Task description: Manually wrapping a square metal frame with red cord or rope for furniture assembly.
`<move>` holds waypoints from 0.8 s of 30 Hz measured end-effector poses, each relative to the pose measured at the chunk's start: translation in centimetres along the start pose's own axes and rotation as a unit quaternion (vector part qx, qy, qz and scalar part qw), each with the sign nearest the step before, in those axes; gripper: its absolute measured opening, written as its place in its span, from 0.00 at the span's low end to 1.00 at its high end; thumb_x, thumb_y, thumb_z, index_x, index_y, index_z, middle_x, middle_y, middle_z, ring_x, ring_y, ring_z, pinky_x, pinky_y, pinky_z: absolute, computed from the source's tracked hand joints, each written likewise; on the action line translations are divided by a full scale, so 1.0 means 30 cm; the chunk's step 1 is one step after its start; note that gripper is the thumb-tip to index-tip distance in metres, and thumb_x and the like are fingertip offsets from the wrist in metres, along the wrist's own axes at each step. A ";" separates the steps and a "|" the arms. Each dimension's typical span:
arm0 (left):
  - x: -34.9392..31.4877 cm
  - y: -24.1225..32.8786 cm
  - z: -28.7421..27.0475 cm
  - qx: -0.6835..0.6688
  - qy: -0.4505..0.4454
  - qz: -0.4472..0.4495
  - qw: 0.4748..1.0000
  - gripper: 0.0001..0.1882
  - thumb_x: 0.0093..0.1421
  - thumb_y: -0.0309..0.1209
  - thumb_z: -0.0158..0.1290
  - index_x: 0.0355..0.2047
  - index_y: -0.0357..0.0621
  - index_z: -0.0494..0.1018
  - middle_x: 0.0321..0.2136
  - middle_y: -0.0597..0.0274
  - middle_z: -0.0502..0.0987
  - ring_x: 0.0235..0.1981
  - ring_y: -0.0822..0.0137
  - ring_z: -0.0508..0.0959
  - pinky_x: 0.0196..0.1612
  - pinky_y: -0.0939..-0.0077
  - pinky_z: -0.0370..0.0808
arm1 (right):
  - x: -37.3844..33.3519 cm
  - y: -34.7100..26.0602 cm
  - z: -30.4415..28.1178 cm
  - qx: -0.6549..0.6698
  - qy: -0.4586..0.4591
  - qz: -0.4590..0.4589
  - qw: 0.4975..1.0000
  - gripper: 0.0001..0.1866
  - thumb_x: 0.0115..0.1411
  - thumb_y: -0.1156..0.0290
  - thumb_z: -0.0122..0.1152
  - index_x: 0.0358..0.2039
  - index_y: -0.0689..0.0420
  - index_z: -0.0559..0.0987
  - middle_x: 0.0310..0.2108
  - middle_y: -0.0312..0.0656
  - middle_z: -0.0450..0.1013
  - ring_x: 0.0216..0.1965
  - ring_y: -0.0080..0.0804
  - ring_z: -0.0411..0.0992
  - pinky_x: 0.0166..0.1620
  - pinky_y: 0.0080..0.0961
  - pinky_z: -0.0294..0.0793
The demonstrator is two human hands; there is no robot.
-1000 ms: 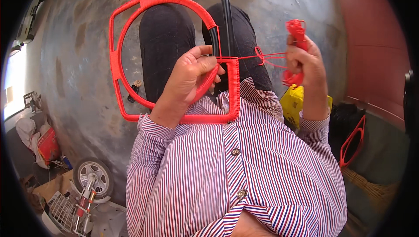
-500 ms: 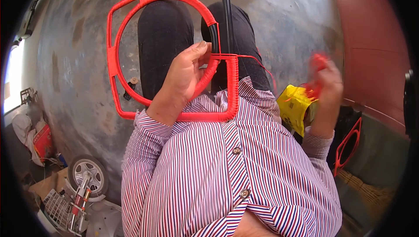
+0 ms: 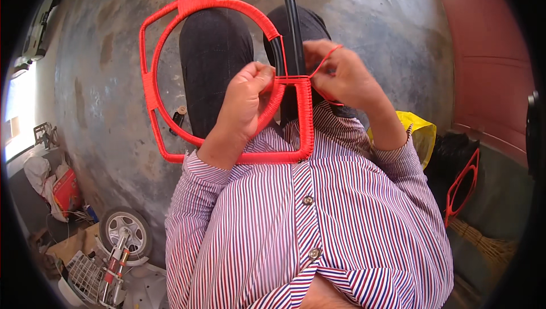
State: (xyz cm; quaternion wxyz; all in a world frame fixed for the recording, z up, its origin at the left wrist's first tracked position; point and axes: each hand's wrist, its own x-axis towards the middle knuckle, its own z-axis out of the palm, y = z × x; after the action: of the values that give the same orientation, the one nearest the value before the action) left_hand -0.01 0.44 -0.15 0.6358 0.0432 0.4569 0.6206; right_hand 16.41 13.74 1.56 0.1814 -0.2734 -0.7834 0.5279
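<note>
A black tube frame (image 3: 305,118) rests across my lap, a rounded square with a ring inside it. Red cord is wound tightly over most of it. The upper right of the outer tube (image 3: 292,16) and a short stretch of the ring are bare black. My left hand (image 3: 246,96) is closed on the right side of the ring, near where the cord crosses to the outer tube. Just right of that tube, my right hand (image 3: 347,79) is closed on the loose red cord (image 3: 327,57), which runs from the crossing over its fingers. Its fingertips are partly hidden.
On the right are a yellow bag (image 3: 424,133), a black bag (image 3: 446,152) and another red-edged frame (image 3: 463,184). A wheeled machine (image 3: 124,234) stands at lower left, below a red and white sack (image 3: 62,189). A small spool (image 3: 181,110) lies on the floor.
My right hand has swung in from the far right to beside the frame, bringing the red cord. The left hand stays at the ring, its fingers curled more tightly.
</note>
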 end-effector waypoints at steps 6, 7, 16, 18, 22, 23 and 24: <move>-0.047 -0.024 0.007 0.061 0.049 0.245 0.966 0.06 0.68 0.32 0.49 0.39 0.42 0.68 0.26 0.67 0.72 0.22 0.79 0.67 0.24 0.84 0.66 | -0.011 -0.021 0.017 0.012 0.085 -0.060 0.994 0.18 0.50 0.77 0.66 0.44 0.56 0.78 0.33 0.37 0.76 0.36 0.28 0.75 0.42 0.22 0.75; -0.059 -0.024 0.009 0.095 0.043 0.264 0.959 0.06 0.67 0.31 0.49 0.39 0.42 0.68 0.27 0.68 0.72 0.22 0.80 0.67 0.24 0.84 0.66 | -0.004 -0.043 0.037 -0.078 0.101 -0.118 0.985 0.19 0.48 0.76 0.67 0.43 0.55 0.79 0.34 0.36 0.76 0.38 0.29 0.74 0.43 0.23 0.75; -0.087 -0.019 0.007 0.074 -0.066 0.315 0.944 0.10 0.68 0.34 0.46 0.41 0.39 0.67 0.27 0.67 0.70 0.25 0.81 0.67 0.29 0.88 0.65 | 0.033 -0.061 0.034 -0.024 0.083 -0.214 0.973 0.10 0.49 0.74 0.65 0.34 0.55 0.79 0.31 0.37 0.76 0.34 0.36 0.74 0.37 0.26 0.75; -0.079 -0.011 -0.001 0.075 -0.040 0.280 0.956 0.13 0.69 0.38 0.43 0.40 0.39 0.67 0.26 0.63 0.70 0.23 0.77 0.66 0.27 0.83 0.65 | 0.003 -0.083 -0.072 0.008 0.055 -0.107 0.993 0.07 0.53 0.74 0.63 0.34 0.57 0.78 0.29 0.39 0.76 0.30 0.36 0.74 0.36 0.24 0.74; -0.054 -0.001 -0.011 0.030 -0.014 0.223 0.974 0.13 0.69 0.38 0.42 0.42 0.40 0.68 0.24 0.63 0.70 0.21 0.75 0.65 0.25 0.81 0.65 | -0.064 -0.097 -0.254 -0.237 -0.126 0.086 0.959 0.09 0.57 0.68 0.61 0.34 0.60 0.78 0.27 0.39 0.75 0.29 0.32 0.74 0.34 0.24 0.73; -0.053 0.004 -0.012 0.020 -0.007 0.209 0.978 0.13 0.69 0.37 0.41 0.42 0.40 0.67 0.24 0.63 0.70 0.21 0.75 0.65 0.25 0.81 0.65 | -0.078 -0.073 -0.276 -0.293 -0.189 0.133 0.928 0.10 0.57 0.67 0.61 0.35 0.61 0.78 0.27 0.38 0.75 0.29 0.30 0.73 0.33 0.25 0.73; -0.047 0.011 -0.007 0.028 -0.005 0.198 0.980 0.14 0.70 0.37 0.41 0.44 0.40 0.67 0.24 0.63 0.70 0.21 0.76 0.65 0.26 0.81 0.65 | -0.108 -0.036 -0.304 -0.197 -0.146 0.149 0.958 0.10 0.58 0.67 0.59 0.34 0.61 0.77 0.28 0.38 0.75 0.30 0.29 0.73 0.34 0.24 0.72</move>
State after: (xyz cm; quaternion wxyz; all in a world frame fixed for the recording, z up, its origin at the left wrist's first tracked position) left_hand -0.13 -0.77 0.68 0.5014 0.1536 0.4527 0.7211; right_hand 23.92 18.06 6.02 -0.0730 -0.3373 -0.8403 0.4180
